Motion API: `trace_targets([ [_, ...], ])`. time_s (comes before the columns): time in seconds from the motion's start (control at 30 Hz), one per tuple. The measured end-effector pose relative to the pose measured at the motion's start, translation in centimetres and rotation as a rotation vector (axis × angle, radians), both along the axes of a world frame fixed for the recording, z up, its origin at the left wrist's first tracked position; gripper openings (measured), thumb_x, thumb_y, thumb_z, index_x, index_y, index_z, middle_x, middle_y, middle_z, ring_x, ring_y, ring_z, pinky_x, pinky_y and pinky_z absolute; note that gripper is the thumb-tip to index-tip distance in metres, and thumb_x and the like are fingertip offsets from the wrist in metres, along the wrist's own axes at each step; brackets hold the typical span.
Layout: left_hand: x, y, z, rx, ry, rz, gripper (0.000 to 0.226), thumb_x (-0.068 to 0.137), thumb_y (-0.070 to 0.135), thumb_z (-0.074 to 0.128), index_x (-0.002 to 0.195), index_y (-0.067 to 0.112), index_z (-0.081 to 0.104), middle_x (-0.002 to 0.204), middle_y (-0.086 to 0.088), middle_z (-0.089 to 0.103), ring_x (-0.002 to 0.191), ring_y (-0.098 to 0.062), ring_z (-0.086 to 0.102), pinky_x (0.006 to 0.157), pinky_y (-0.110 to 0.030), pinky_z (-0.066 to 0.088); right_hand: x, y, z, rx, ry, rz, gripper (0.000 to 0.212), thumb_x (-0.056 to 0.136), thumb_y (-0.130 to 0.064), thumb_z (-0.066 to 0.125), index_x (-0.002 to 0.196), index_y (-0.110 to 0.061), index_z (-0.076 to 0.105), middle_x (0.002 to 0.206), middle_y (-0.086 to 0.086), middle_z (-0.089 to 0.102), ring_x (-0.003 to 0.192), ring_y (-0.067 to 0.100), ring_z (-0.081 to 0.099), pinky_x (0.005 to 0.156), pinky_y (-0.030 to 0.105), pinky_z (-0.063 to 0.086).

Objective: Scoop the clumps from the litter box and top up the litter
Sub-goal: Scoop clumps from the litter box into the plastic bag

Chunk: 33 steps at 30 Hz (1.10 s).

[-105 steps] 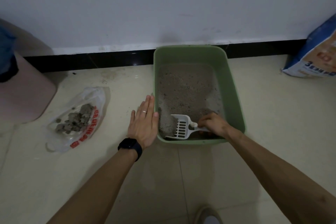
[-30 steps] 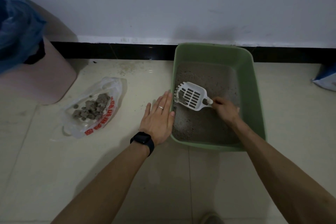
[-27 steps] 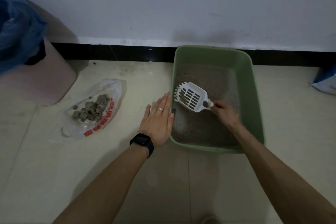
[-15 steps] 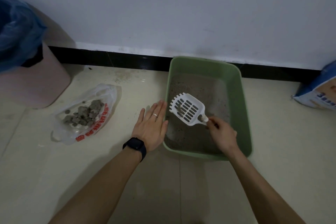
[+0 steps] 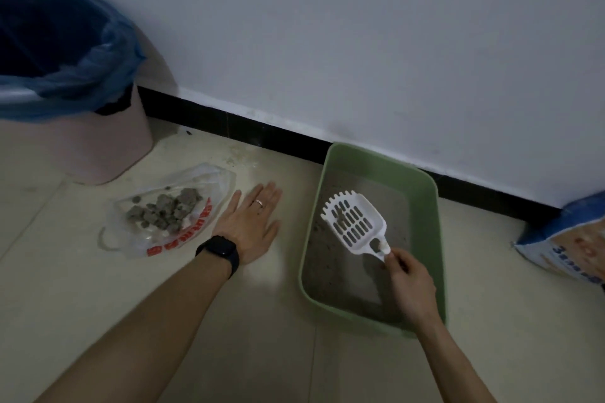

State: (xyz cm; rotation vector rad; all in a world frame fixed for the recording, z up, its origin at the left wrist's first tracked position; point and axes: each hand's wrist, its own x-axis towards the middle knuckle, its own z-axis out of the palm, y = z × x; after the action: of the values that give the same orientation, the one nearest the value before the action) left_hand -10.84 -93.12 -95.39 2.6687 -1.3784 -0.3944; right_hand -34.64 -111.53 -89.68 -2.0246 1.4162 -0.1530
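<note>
a: state the condition of the right hand.
b: nearest the viewer. its fingers pinch the handle of the white slotted scoop. the scoop is held above the grey litter inside the green litter box, head tilted up and to the left. a small dark clump sits on the slots.
a: left hand?
b: flat on the floor, palm down, fingers spread, holding nothing. it lies between the box and the plastic bag, apart from the box. a black watch is on the wrist.
a: bag contents?
b: a pile of grey clumps.
a: farther items?
b: a pink bin with a blue liner, far left. a blue litter sack, right edge. the box's far end is against the wall.
</note>
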Motion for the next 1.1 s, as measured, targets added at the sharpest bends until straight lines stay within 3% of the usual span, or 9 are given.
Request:
trace_targets([
  [0.23, 8.6, 9.2, 1.1, 0.035, -0.016, 0.307, 0.065, 0.101, 0.040, 0.028, 0.157, 0.019, 0.002, 0.165, 0.000, 0.002, 0.151, -0.019, 0.001, 0.122, -0.043, 0.002, 8.1, 4.8, 1.3, 0.072, -0.097, 0.218, 0.024, 0.094, -0.050, 0.044, 0.099, -0.042, 0.066, 0.085, -0.014, 0.070, 0.084, 0.014, 0.064, 0.094, 0.057, 0.047],
  [0.33, 10.5, 13.9, 0.1, 0.083, 0.016, 0.374, 0.066, 0.099, 0.038, 0.032, 0.157, 0.018, 0.007, 0.164, 0.000, 0.008, 0.150, -0.020, 0.005, 0.122, -0.043, 0.005, 12.4, 7.4, 1.1, 0.065, -0.099, 0.333, 0.022, 0.098, -0.044, 0.046, 0.103, -0.038, 0.067, 0.089, -0.016, 0.070, 0.086, 0.006, 0.064, 0.095, 0.054, 0.047],
  [0.5, 11.0, 19.0, -2.6, 0.146, 0.122, 0.395, 0.080, 0.094, 0.055, 0.039, 0.157, 0.019, 0.004, 0.164, -0.001, 0.007, 0.150, -0.021, 0.005, 0.122, -0.043, 0.004, 18.9, 11.4, 0.7, 0.035, 0.029, 0.477, 0.015, 0.096, -0.036, 0.049, 0.104, -0.042, 0.061, 0.093, -0.017, 0.066, 0.093, 0.012, 0.061, 0.102, 0.048, 0.041],
  [0.57, 10.7, 19.7, -3.6, 0.156, 0.150, 0.390, 0.086, 0.093, 0.061, 0.039, 0.157, 0.020, -0.001, 0.165, 0.000, 0.001, 0.151, -0.021, 0.001, 0.122, -0.044, 0.001, 20.7, 12.8, 0.3, -0.064, 0.122, 0.586, 0.023, 0.096, -0.034, 0.048, 0.114, -0.041, 0.060, 0.106, -0.012, 0.067, 0.099, 0.015, 0.061, 0.102, 0.045, 0.042],
  [0.63, 10.4, 20.0, -4.4, 0.166, 0.176, 0.411, 0.091, 0.090, 0.065, 0.039, 0.157, 0.022, -0.006, 0.164, 0.002, -0.006, 0.151, -0.021, -0.003, 0.121, -0.045, -0.001, 22.0, 13.9, -0.3, -0.342, 0.201, 0.721, 0.028, 0.096, -0.029, 0.050, 0.120, -0.035, 0.062, 0.111, -0.008, 0.067, 0.099, 0.018, 0.061, 0.094, 0.038, 0.042],
  [0.7, 10.3, 20.0, -4.7, 0.184, 0.204, 0.425, 0.097, 0.088, 0.068, 0.040, 0.156, 0.021, -0.009, 0.164, 0.002, -0.010, 0.151, -0.022, -0.005, 0.121, -0.047, -0.003, 22.5, 14.9, -0.8, -0.681, 0.241, 0.890, 0.028, 0.090, -0.021, 0.059, 0.114, -0.031, 0.067, 0.105, -0.007, 0.070, 0.091, 0.021, 0.060, 0.079, 0.035, 0.041],
  [0.77, 10.2, 19.7, -4.7, 0.198, 0.228, 0.436, 0.101, 0.086, 0.069, 0.042, 0.156, 0.019, -0.010, 0.164, 0.001, -0.012, 0.150, -0.023, -0.006, 0.121, -0.049, -0.003, 22.8, 15.5, -1.1, -0.893, 0.297, 1.016, 0.034, 0.078, -0.011, 0.067, 0.107, -0.028, 0.071, 0.097, -0.006, 0.071, 0.084, 0.023, 0.059, 0.071, 0.033, 0.040],
  [0.9, 10.4, 19.0, -4.4, 0.213, 0.220, 0.443, 0.105, 0.085, 0.070, 0.046, 0.156, 0.016, -0.010, 0.164, -0.002, -0.011, 0.150, -0.026, -0.006, 0.120, -0.052, -0.002, 23.4, 15.7, -0.5, -1.039, 0.278, 1.034, 0.042, 0.071, -0.003, 0.069, 0.110, -0.020, 0.071, 0.097, 0.000, 0.072, 0.085, 0.027, 0.058, 0.070, 0.035, 0.040],
  [1.1, 10.2, 18.4, -4.5, 0.217, 0.200, 0.436, 0.101, 0.086, 0.065, 0.045, 0.156, 0.015, -0.008, 0.164, -0.002, -0.008, 0.150, -0.026, -0.005, 0.120, -0.053, -0.002, 22.9, 15.0, -0.1, -1.076, 0.220, 1.052, 0.040, 0.071, -0.002, 0.067, 0.107, -0.016, 0.073, 0.097, 0.002, 0.072, 0.085, 0.028, 0.056, 0.069, 0.034, 0.035],
])
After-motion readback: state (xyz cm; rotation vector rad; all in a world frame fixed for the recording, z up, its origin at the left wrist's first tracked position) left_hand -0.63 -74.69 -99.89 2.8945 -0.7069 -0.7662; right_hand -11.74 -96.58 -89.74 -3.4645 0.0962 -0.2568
